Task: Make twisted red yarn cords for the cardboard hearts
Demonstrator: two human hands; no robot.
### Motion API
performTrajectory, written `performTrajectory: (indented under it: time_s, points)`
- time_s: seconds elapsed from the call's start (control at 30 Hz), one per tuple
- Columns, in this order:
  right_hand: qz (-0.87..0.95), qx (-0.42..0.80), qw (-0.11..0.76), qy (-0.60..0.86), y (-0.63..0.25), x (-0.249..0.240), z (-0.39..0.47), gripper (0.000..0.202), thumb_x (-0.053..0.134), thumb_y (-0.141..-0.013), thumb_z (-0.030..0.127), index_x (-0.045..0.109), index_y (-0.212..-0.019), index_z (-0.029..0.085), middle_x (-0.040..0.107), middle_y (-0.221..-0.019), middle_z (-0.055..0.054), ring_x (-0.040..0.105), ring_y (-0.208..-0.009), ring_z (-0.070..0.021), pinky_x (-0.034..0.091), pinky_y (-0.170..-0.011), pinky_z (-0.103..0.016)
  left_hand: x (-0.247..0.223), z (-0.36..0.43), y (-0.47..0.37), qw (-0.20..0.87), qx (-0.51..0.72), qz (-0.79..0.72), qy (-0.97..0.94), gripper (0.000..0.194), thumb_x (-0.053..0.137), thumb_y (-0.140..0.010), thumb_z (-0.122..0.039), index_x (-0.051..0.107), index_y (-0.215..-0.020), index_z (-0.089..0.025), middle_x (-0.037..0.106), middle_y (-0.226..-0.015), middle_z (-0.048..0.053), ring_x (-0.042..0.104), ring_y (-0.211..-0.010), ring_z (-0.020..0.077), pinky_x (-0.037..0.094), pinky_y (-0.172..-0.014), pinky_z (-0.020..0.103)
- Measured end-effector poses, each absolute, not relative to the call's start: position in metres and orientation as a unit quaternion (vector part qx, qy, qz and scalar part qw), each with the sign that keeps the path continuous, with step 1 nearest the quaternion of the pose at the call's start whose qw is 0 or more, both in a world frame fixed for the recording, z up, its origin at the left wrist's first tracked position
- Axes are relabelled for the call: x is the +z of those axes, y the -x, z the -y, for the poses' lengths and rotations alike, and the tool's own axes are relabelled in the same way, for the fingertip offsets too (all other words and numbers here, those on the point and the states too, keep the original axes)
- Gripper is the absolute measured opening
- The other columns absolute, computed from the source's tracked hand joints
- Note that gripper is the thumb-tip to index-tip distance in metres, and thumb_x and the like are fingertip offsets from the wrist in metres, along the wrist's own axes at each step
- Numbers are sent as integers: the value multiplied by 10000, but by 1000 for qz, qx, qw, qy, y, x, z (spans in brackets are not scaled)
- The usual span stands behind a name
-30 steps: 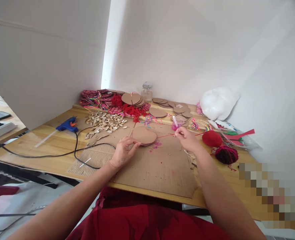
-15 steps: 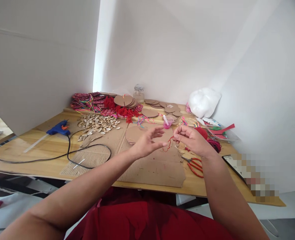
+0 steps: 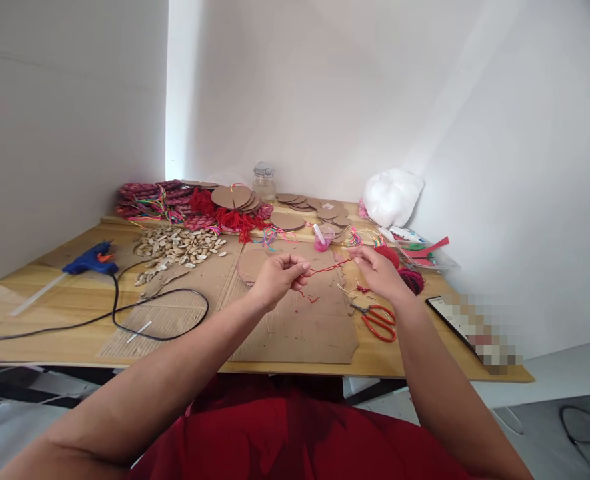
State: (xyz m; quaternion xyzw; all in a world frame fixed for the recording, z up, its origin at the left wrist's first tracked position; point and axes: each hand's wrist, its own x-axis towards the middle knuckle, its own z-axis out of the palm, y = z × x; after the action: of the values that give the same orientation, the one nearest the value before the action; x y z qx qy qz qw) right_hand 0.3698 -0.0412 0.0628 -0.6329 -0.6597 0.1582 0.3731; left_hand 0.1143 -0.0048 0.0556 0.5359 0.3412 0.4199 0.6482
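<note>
Between thumb and fingertips, my left hand (image 3: pixel 281 281) pinches a thin strand of red yarn (image 3: pixel 331 268), and a crinkled tail dangles below that pinch. The strand runs nearly straight across to my right hand (image 3: pixel 379 272), whose fingers are closed at its other end. Both hands hover over a flat cardboard sheet (image 3: pixel 299 340). A cardboard disc (image 3: pixel 249 265) lies partly hidden behind my left hand. Below my right hand rest orange-handled scissors (image 3: pixel 381 323). Just behind that hand is a red yarn ball (image 3: pixel 389 255), partly covered.
To the left lie a blue glue gun (image 3: pixel 89 259) with its looping black cord and a pile of shells (image 3: pixel 175 248). Braided pieces (image 3: pixel 149 199), cardboard discs (image 3: pixel 287 221), a glass jar (image 3: pixel 265 181) and a pink cup (image 3: pixel 323 239) stand toward the back. A phone-like device (image 3: pixel 467 333) lies right.
My left hand, open before, has closed on the red yarn. The strand, which hung from my right hand, now stretches between both hands. The view has shifted slightly to the right.
</note>
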Motion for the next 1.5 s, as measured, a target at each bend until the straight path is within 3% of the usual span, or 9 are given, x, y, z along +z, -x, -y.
performTrajectory:
  time_s: [0.13,0.2,0.4,0.57,0.7,0.8,0.93,1.17,1.5]
  points:
    - [636,92,310,701,-380,42,35,436,506,-881,199,609,-1304,219,714,-930,-58,648,-778,-223,488,-802,-353,54,7,-108,651,419,-349,-528,320,791,-730,-394,597,-805,-151,656,-719,1,610,-545,81,457,-454,172]
    - [627,68,285,722,-382,36,34,469,503,-865,157,610,-1317,221,714,-863,-44,642,-755,-219,472,-790,-329,54,8,-105,653,415,-350,-528,353,793,-722,-425,584,-804,-153,651,-739,2,615,-557,82,458,-452,169]
    - [578,18,250,777,-390,33,31,556,528,-864,148,501,-1418,191,731,-923,-63,661,-834,-241,454,-757,-309,52,12,-90,657,396,-353,-536,417,793,-704,-495,581,-814,-154,610,-752,-11,634,-616,89,481,-482,165]
    - [538,-33,226,811,-404,41,28,523,578,-875,202,495,-1389,153,716,-985,-106,647,-930,-277,454,-822,-351,52,17,-71,651,393,-367,-537,423,811,-674,-500,614,-805,-150,620,-791,1,648,-691,107,525,-559,195]
    - [512,-107,202,828,-416,49,24,458,612,-865,248,558,-1300,113,597,-1236,-204,524,-1163,-350,395,-964,-436,54,20,-58,640,395,-378,-539,400,829,-650,-483,641,-776,-154,627,-789,9,657,-715,124,536,-576,207]
    - [509,-133,178,832,-422,52,17,499,678,-837,311,579,-1294,139,532,-1330,-210,422,-1255,-394,352,-1012,-495,58,22,-50,628,401,-387,-543,375,833,-645,-478,662,-761,-165,643,-786,18,659,-715,131,540,-576,212]
    - [511,-126,142,838,-429,52,3,534,711,-830,355,575,-1316,181,531,-1357,-201,442,-1242,-407,397,-962,-534,65,25,-35,610,412,-387,-556,342,837,-651,-467,681,-732,-174,664,-779,28,659,-719,133,540,-587,207]
    - [553,-97,82,824,-441,51,-8,306,661,-919,331,629,-1171,160,612,-1225,-98,583,-1116,-256,476,-967,-478,74,28,5,556,426,-425,-573,298,827,-664,-431,695,-707,-167,658,-624,22,590,-557,94,478,-506,174]
    - [574,-116,51,809,-449,51,-16,320,703,-875,321,666,-1126,126,637,-1187,-185,589,-1108,-311,463,-932,-477,76,39,51,521,385,-497,-577,273,753,-705,-394,644,-689,-143,605,-508,3,544,-455,85,446,-454,178]
